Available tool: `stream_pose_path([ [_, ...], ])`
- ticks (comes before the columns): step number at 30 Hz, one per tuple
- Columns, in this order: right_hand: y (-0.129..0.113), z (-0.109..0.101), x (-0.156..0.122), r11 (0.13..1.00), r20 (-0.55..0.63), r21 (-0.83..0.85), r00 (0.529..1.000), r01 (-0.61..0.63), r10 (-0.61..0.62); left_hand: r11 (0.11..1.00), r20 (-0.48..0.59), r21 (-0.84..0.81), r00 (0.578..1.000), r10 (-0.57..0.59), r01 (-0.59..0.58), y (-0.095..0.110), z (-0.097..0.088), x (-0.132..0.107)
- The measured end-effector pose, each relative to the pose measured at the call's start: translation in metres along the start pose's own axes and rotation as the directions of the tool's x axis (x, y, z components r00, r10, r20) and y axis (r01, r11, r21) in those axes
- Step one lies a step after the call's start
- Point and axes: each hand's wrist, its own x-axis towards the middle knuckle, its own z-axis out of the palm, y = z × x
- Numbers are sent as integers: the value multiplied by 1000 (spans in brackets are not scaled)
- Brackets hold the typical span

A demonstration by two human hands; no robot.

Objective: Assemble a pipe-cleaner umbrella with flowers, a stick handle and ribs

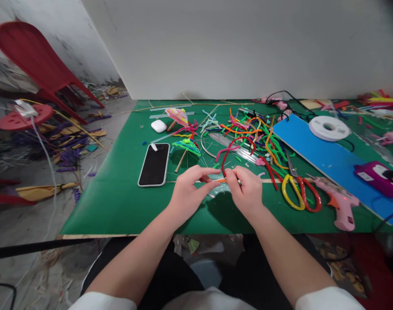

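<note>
Between my two hands is a short orange pipe cleaner (221, 180). My left hand (191, 185) pinches its left end between thumb and fingers. At the other end, my right hand (246, 187) is closed on it with thumb and curled fingers. A red pipe cleaner (223, 161) curves up just behind my right fingers; whether they touch it I cannot tell. Beyond my left hand lie a small green and blue pipe-cleaner umbrella (186, 146) on a stick and a pink and yellow one (177, 116).
A phone (154, 165) and white earbud case (158, 125) lie left. Behind is a heap of coloured pipe cleaners (267, 142). Scissors (301, 193), a pink glue gun (340, 202), a blue board (332, 159) and a white spool (329, 128) are right. The green table's edge (119, 235) is near me.
</note>
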Motion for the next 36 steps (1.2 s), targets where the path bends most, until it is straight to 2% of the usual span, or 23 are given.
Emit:
stream_pose_path([
  [3,-3,-2,1,997,25,27,997,-79,78,992,4,91,997,82,-82,1,-1,0],
  [6,-7,-4,3,967,115,136,973,-214,200,979,8,144,989,148,-147,0,-2,0],
  [9,-7,-4,4,885,224,279,921,-374,319,958,5,188,976,219,-216,-3,-3,0],
  [12,-3,-2,5,767,310,426,874,-480,375,931,-17,216,952,306,-295,-6,-4,2],
  [17,8,0,8,616,319,599,858,-512,403,884,-48,302,920,389,-358,-9,-8,4],
  [20,8,-2,9,558,372,650,856,-516,358,841,-24,367,899,437,-399,-11,-9,4],
  [23,6,-2,9,578,447,607,836,-545,319,775,91,429,876,474,-464,-14,-10,3],
  [26,4,-1,10,646,439,530,830,-549,346,722,168,473,856,489,-505,-17,-9,3],
  [31,6,-2,12,641,462,498,804,-585,375,748,159,448,867,473,-490,-16,-14,5],
  [34,9,-3,14,682,472,455,804,-573,360,752,136,450,869,476,-483,-17,-20,7],
  [36,14,-5,16,659,459,479,806,-579,375,755,118,460,875,470,-467,-18,-24,8],
])
